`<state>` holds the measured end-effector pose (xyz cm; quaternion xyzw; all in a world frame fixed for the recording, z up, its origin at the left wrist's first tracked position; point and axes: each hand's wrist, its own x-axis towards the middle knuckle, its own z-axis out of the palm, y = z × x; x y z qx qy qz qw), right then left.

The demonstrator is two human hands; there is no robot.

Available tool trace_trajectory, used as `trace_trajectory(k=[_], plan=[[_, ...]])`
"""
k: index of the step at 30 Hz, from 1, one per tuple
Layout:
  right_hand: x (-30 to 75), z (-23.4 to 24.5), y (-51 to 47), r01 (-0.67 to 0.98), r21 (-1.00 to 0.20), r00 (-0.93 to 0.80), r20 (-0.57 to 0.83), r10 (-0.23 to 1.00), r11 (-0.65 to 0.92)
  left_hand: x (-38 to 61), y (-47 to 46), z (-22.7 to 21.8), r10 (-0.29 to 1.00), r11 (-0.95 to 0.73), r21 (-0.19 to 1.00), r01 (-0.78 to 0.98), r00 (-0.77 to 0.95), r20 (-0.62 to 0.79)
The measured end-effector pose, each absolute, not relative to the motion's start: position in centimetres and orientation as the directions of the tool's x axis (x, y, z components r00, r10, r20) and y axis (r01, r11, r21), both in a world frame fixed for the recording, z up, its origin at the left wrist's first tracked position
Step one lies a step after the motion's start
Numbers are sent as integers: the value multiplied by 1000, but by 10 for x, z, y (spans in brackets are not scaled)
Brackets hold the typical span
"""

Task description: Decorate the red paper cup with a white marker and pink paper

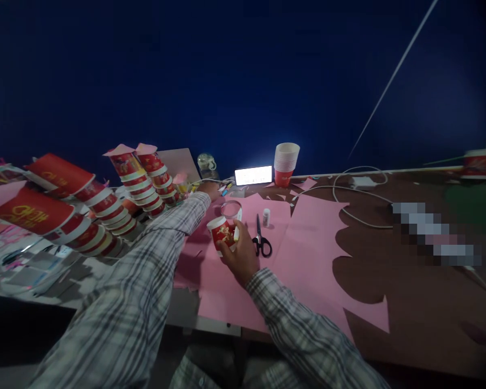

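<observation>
My right hand grips a red paper cup with a gold pattern, tilted above pink paper. A small white and yellow piece shows at its fingers; I cannot make out its kind. My left hand reaches far forward, near several small coloured pens or sticks, and its fingers are not clearly seen. Black-handled scissors lie on the pink paper, right of the cup. Beside them stands a small white bottle. Behind the cup is a roll of tape.
Towers of stacked red cups fill the left side. At the back stand a lit display, a stack of paper cups and a clear jar. A white cable loops across the brown table.
</observation>
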<state>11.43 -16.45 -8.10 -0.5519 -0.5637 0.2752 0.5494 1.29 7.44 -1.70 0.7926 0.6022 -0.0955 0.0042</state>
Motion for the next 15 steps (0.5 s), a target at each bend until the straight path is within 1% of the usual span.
trace_trajectory(k=[6, 15], plan=[[114, -81, -164, 326, -913, 210, 324, 922, 246, 23, 83, -27, 952, -277, -113, 954, 256, -170], [114, -83, -163, 358, -901, 193, 331, 924, 247, 21, 96, -39, 955, -263, -90, 961, 246, -167]])
